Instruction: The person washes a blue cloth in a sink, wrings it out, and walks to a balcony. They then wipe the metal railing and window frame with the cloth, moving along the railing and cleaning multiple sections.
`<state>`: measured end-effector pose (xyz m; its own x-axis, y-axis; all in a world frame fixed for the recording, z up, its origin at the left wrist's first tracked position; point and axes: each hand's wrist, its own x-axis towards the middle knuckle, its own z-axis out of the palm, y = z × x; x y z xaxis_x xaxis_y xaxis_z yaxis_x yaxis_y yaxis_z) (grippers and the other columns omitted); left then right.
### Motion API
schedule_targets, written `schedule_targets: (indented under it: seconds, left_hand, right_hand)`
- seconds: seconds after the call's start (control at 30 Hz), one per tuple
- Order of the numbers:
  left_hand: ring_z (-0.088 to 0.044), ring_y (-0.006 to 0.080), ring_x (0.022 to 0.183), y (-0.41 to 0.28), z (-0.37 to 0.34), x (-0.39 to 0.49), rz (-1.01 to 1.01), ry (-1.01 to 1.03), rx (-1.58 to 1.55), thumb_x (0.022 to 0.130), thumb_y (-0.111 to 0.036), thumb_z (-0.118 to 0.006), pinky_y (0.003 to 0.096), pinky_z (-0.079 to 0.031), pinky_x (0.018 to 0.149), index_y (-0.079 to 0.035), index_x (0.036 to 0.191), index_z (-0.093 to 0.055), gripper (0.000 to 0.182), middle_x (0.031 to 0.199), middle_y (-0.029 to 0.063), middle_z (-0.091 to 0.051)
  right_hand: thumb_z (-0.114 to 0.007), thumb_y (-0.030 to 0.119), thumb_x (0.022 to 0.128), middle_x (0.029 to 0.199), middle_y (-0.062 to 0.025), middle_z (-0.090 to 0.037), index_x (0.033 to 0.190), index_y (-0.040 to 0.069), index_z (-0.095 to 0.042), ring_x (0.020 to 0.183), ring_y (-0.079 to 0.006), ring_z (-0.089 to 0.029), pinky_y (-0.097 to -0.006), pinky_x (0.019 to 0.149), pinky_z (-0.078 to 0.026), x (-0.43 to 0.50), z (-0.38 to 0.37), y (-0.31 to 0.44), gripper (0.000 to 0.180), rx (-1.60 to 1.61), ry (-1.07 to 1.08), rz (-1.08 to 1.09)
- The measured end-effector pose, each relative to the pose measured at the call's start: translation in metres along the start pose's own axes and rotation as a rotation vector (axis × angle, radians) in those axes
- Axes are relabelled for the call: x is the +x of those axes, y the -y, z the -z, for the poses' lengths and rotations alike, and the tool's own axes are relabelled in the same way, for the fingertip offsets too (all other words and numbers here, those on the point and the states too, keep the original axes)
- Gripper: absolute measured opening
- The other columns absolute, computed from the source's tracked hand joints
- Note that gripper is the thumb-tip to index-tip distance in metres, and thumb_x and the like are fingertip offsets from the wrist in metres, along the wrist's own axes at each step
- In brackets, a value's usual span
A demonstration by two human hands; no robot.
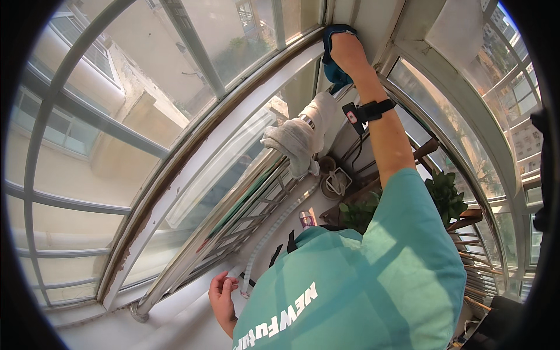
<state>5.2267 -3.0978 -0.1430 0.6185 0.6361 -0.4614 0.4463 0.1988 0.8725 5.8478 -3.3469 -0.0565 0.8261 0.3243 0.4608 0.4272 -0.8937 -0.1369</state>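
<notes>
My right hand (pixel 350 50) is raised to the upper corner of the window and grips a dark blue cloth (pixel 336 72). The cloth lies against the window frame (pixel 321 39), and my fingertips are hidden by it. Low at the left, beside my shirt, is my left hand (pixel 223 295); its fingers are loosely curled and apart, with nothing seen in them. Pale grey cloths (pixel 293 142) are wrapped over the metal rail (pixel 192 258) below my right hand. A black wrist strap with a small device (pixel 367 111) sits on my right forearm.
Barred window panes (pixel 127 122) fill the left side. A striped hose (pixel 273 225) runs along the floor near pots (pixel 334 183). Leafy plants (pixel 444 197) stand behind my right arm, by a curved metal railing (pixel 472 175). A dark cable (pixel 358 153) hangs from the wrist device.
</notes>
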Motion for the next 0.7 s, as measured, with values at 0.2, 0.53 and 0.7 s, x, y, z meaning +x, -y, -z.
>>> schedule_targets:
  seconds: [0.2,0.53,0.7]
  left_hand:
    - [-0.064,0.0174,0.088,0.016,0.012,-0.003,-0.016,0.039,-0.022,0.096,-0.01,-0.058,0.0309,-0.053,0.08,0.003,0.12,-0.06,0.027,0.095,0.0101,-0.068]
    - [-0.064,0.0174,0.087,0.061,0.085,-0.057,-0.053,-0.029,-0.099,0.095,-0.01,-0.059,0.0301,-0.053,0.079,0.003,0.12,-0.06,0.028,0.094,0.0105,-0.067]
    - [-0.064,0.0174,0.087,0.09,0.13,-0.079,-0.086,-0.029,-0.143,0.096,-0.01,-0.058,0.0296,-0.054,0.077,0.002,0.12,-0.06,0.027,0.095,0.01,-0.066]
  right_hand:
    - [-0.065,0.007,0.073,0.075,-0.0209,-0.068,0.071,-0.002,-0.07,0.075,-0.0343,-0.07,-0.0384,0.069,-0.057,-0.04,0.027,0.086,0.01,-0.151,-0.092,0.285]
    - [-0.072,0.012,0.068,0.072,-0.0086,-0.069,0.073,0.007,-0.073,0.069,-0.0211,-0.069,-0.032,0.054,-0.052,-0.175,0.079,0.329,0.008,-0.092,0.091,0.686]
    - [-0.061,0.003,0.075,0.073,-0.0107,-0.068,0.079,-0.001,-0.07,0.075,-0.0261,-0.068,-0.0332,0.068,-0.053,-0.232,0.093,0.43,0.01,0.539,0.331,0.868]
